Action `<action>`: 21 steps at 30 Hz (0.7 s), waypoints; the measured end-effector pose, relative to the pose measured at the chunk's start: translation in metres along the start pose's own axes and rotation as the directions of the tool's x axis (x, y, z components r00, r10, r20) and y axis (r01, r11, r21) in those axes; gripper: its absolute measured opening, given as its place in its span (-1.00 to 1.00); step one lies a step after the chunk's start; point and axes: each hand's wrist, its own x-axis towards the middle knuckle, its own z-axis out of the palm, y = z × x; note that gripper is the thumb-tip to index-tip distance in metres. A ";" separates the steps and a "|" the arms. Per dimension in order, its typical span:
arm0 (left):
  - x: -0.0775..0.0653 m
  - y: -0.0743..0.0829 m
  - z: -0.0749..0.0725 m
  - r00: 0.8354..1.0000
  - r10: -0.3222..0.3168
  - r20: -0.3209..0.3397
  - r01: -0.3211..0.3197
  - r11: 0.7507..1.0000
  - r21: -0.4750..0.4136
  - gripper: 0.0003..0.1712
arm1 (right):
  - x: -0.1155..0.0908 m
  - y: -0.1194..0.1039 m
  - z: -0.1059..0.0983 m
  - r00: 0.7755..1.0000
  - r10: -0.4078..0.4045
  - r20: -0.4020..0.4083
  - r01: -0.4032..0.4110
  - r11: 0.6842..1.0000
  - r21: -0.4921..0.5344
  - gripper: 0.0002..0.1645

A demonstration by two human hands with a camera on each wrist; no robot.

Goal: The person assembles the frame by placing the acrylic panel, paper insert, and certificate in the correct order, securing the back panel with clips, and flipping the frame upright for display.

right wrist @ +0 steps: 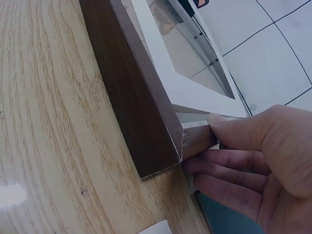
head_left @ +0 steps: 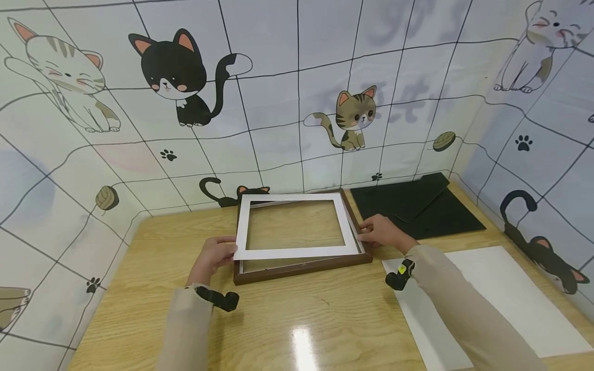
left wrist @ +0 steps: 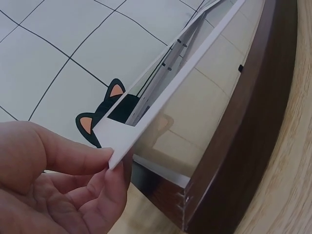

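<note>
A white mat board with a rectangular window lies tilted in a dark brown picture frame. My left hand pinches the mat's near left corner between thumb and fingers. In the left wrist view, that corner of the mat is raised above the frame's rim. My right hand grips the frame's right side near its front corner. In the right wrist view, the thumb of the right hand is on the top edge of the frame, with the fingers curled against the outer side.
A black backing board with a folded stand lies at the back right. White sheets lie at the right, under my right forearm. The wooden table meets a wall covering printed with cats behind the frame.
</note>
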 end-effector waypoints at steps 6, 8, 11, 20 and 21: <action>-0.002 0.000 0.002 1.000 0.000 -0.018 0.000 1.000 0.000 -0.56 | 0.000 -0.002 0.000 1.000 0.001 -0.003 -0.002 1.000 -0.016 -0.41; -0.004 0.000 0.004 1.000 -0.001 -0.015 0.001 1.000 0.001 -0.57 | -0.001 -0.002 0.000 1.000 0.003 -0.002 -0.003 1.000 -0.015 -0.40; -0.005 -0.001 0.005 1.000 -0.003 0.001 0.003 1.000 -0.004 -0.57 | -0.001 -0.003 -0.001 1.000 0.003 0.002 -0.003 1.000 -0.014 -0.40; -0.009 -0.004 0.010 1.000 -0.011 0.021 0.009 0.997 0.073 -0.59 | -0.001 -0.001 0.000 1.000 -0.016 0.001 0.016 1.000 -0.016 -0.41; -0.009 -0.004 0.010 1.000 -0.011 0.019 0.010 0.996 0.089 -0.60 | -0.001 -0.001 0.000 1.000 -0.020 0.002 0.020 1.000 -0.020 -0.41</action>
